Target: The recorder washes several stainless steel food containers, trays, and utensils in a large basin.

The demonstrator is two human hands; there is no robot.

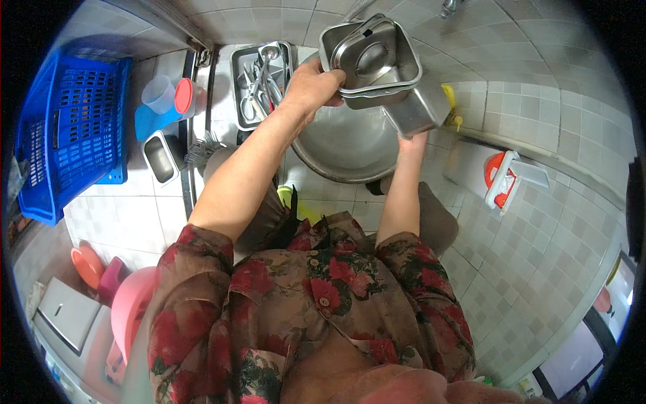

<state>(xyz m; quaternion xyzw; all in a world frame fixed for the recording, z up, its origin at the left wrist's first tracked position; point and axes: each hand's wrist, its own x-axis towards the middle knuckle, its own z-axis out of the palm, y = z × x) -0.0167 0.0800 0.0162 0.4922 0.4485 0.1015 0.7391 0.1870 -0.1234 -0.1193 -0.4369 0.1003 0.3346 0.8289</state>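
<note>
My left hand (314,87) grips the rim of a rectangular stainless steel pan (371,98), with a smaller metal piece (367,58) lying inside it. My right hand (414,142) holds a deep metal container (416,112) from below, tilted beside and partly under the pan; its fingers are mostly hidden. Beneath both hands a wide round metal basin (348,146) stands on the tiled floor. Left of my left hand is a metal tray (236,96) holding scissors (248,107), a ladle (270,52) and other utensils.
At the left are a blue plastic crate (86,126), a small metal container (162,159), a clear cup (158,94) and a red-lidded tub (183,96). Several forks (204,147) lie near my left knee. Pink basins (132,303) stand lower left. A red and white item (499,179) sits right. A tap (448,9) juts from the wall.
</note>
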